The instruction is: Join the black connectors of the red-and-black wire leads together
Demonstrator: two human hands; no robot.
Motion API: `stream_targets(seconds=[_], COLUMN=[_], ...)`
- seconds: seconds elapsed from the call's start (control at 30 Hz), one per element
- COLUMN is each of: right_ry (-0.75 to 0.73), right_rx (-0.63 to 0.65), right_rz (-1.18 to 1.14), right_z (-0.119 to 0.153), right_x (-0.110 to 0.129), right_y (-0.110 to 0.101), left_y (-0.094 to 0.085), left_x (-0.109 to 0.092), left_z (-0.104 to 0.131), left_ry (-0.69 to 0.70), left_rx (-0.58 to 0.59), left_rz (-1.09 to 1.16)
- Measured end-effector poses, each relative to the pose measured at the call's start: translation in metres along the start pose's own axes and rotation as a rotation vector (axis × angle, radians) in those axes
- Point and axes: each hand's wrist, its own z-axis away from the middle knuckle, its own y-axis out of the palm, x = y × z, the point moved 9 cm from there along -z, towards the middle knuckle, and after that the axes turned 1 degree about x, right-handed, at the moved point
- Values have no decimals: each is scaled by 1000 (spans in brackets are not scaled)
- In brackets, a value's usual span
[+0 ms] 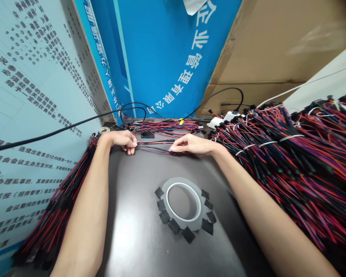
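A thin wire harness (152,148) of black and red strands stretches between my two hands, just above the dark table. My left hand (126,141) pinches its left end between thumb and fingertips, where a small white bit shows. On the other side, my right hand (187,145) has its thumb and fingers closed on the strands. Right behind both hands lies a loose bundle of red, blue and black wires (161,126) with a yellow tag. Nearer to me, a grey ring-shaped roll (200,223) carries several small black tape squares (188,234) around its edge.
Large piles of tied wire harnesses (276,146) fill the right side, and another pile (72,196) hangs along the left. A black cable (60,126) crosses at the left. Blue printed panels (158,57) and a cardboard sheet (259,46) stand behind the dark table (138,215).
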Motion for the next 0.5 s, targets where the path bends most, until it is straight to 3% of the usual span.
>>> stream_targets(seconds=[0.27,0.5], right_ry=[38,32], right_rx=[24,-24], right_rz=[43,15], right_z=[3,6], right_x=[-1,3], right_y=[1,-3], left_y=[7,4], left_x=[-15,-14], left_z=[9,13], left_ry=[112,91], left_rx=[29,-9], left_rz=[96,133])
